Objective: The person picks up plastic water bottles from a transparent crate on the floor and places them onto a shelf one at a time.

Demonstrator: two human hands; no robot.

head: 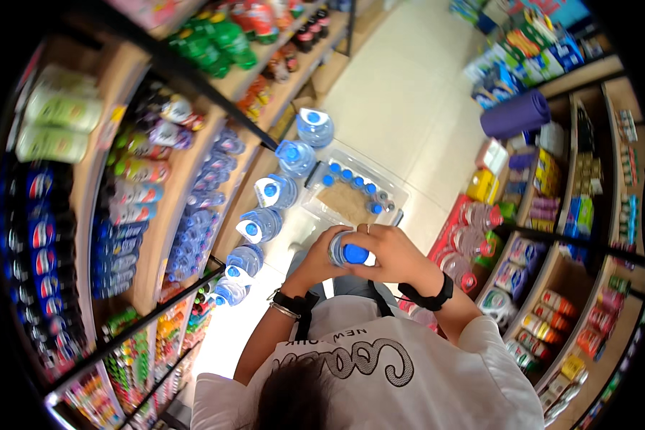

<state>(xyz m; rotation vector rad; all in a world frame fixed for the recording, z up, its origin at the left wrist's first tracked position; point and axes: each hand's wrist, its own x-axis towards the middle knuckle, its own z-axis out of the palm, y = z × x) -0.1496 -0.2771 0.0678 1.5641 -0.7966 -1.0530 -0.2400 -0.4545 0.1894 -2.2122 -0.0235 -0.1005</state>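
A clear plastic bottle with a blue cap (pixel 355 254) is held upright between both hands, in front of my chest. My left hand (pixel 320 257) wraps round its left side. From the right, my right hand (pixel 389 250), with a ring on one finger, grips it beside the cap. Beyond the hands, a clear plastic bin (pixel 314 207) stands on the floor. Several blue-capped bottles (pixel 358 182) stand along its far and right sides, around a brown flat surface in its middle. A few greyish-capped bottles (pixel 384 201) are at its right end.
Large blue-capped water jugs (pixel 277 192) stand in a row on the floor at the left. Drink shelves (pixel 193 177) rise behind them. At the right are pink-capped jugs (pixel 469 239), a rolled purple mat (pixel 516 114) and shelves of packaged goods (pixel 556 269). Tiled floor (pixel 403 97) extends ahead.
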